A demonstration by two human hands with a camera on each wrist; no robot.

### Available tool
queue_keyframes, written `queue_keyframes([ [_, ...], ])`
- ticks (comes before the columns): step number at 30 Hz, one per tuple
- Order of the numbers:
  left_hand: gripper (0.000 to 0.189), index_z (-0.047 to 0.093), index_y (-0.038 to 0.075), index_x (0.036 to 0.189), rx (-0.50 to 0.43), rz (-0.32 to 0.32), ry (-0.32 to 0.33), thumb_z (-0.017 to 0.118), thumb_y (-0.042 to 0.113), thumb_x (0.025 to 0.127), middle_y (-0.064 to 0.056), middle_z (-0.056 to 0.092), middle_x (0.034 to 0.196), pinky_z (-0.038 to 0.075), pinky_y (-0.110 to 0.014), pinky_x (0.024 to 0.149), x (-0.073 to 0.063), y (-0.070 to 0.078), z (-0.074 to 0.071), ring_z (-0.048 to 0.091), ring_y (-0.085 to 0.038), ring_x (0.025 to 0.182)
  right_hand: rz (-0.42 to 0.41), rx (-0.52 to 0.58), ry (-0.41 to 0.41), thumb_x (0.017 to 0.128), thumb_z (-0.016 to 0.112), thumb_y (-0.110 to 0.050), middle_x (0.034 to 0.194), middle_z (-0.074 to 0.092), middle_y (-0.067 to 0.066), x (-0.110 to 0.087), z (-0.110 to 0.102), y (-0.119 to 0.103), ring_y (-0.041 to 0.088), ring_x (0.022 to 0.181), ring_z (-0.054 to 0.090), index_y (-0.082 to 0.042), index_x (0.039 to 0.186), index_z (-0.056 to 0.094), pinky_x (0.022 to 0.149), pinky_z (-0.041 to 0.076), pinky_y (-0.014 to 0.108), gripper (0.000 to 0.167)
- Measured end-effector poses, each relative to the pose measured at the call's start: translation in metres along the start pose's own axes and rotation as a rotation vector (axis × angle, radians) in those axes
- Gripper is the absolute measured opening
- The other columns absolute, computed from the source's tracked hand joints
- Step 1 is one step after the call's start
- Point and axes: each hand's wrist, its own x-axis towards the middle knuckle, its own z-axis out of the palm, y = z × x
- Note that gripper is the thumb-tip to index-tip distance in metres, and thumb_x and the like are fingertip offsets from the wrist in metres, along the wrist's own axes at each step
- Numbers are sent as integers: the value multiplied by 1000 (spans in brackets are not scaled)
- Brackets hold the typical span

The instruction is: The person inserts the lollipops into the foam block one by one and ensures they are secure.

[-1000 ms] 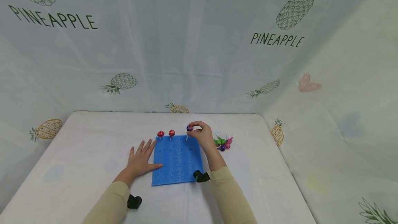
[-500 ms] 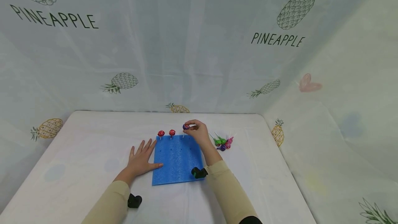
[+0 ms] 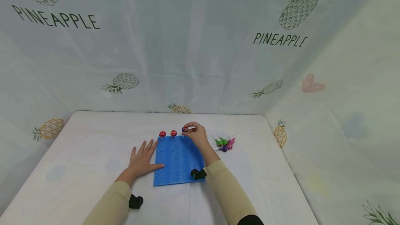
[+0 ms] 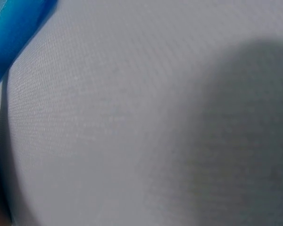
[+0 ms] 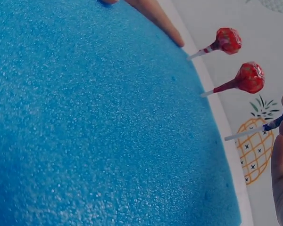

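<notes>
A blue foam board with small holes lies on the table. Two red-wrapped lollipops, one nearer and one farther left, stand upright along its far edge. My right hand pinches a purple-wrapped lollipop by its head, stick downward. In the right wrist view the white stick ends close to the board's far edge; I cannot tell if it touches. My left hand lies flat with spread fingers at the board's left edge, thumb on top. The left wrist view mostly shows white cloth and a board corner.
Right of the board lies a pile of lollipops, green, pink and purple, with sticks pointing various ways. A white cloth covers the table. Behind it hangs a pineapple-print curtain. Black devices sit at both wrists.
My right hand has moved a little left with the purple lollipop, closer to the red lollipops, rising slightly and then lowering. The left hand stays in place.
</notes>
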Motion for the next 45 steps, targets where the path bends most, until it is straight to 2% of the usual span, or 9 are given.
queue_keyframes([
  [5, 112, 26, 9, 154, 0, 5, 5, 62, 77, 72, -23, 21, 157, -6, -71, 107, 1, -1, 2, 8, -48, 143, -1, -15, 4, 79, 80, -3, 86, 66, 3, -1, 1, 0, 13, 74, 61, -9, 101, 71, 64, 50, 27, 24],
  [7, 112, 26, 9, 154, 3, -2, -4, 63, 76, 73, -23, 20, 158, -7, -71, 107, 2, -2, 3, 7, -47, 144, -7, -7, -6, 79, 79, -2, 87, 67, 8, -4, 0, -5, 12, 74, 61, -6, 102, 70, 64, 51, 28, 25],
  [13, 112, 24, 8, 155, 23, -18, -17, 66, 71, 73, -22, 19, 158, -6, -72, 106, 3, -2, 3, 6, -47, 144, -18, -5, -6, 79, 79, -1, 88, 67, 10, -3, 1, -3, 13, 73, 60, -5, 102, 70, 64, 51, 29, 25],
  [14, 111, 24, 8, 155, 25, -21, -20, 67, 71, 73, -22, 20, 158, -5, -72, 106, 2, -1, 2, 6, -48, 144, -20, -4, -1, 78, 79, -1, 87, 67, 7, 0, 2, 3, 12, 72, 60, -7, 101, 70, 63, 51, 27, 25],
  [23, 112, 24, 8, 155, 19, -21, -20, 66, 72, 73, -22, 20, 158, -5, -72, 106, 2, -1, 2, 7, -48, 144, -8, 7, -5, 78, 79, -1, 83, 68, 4, -1, 2, 5, 11, 71, 62, -6, 101, 71, 64, 52, 27, 25],
  [32, 112, 23, 9, 155, 17, -20, -23, 66, 72, 73, -21, 19, 159, -6, -71, 107, 2, -3, 2, 5, -47, 144, 3, -8, -16, 79, 80, -2, 86, 68, 11, -1, 4, 6, 12, 71, 61, -4, 102, 71, 65, 52, 30, 25],
  [45, 111, 23, 8, 155, 21, -22, -38, 67, 70, 74, -22, 19, 158, -5, -71, 107, 1, 1, -2, 6, -47, 144, 17, -10, -3, 79, 79, 1, 84, 67, 4, 4, 10, 18, 13, 70, 61, -7, 100, 71, 62, 52, 29, 25],
])
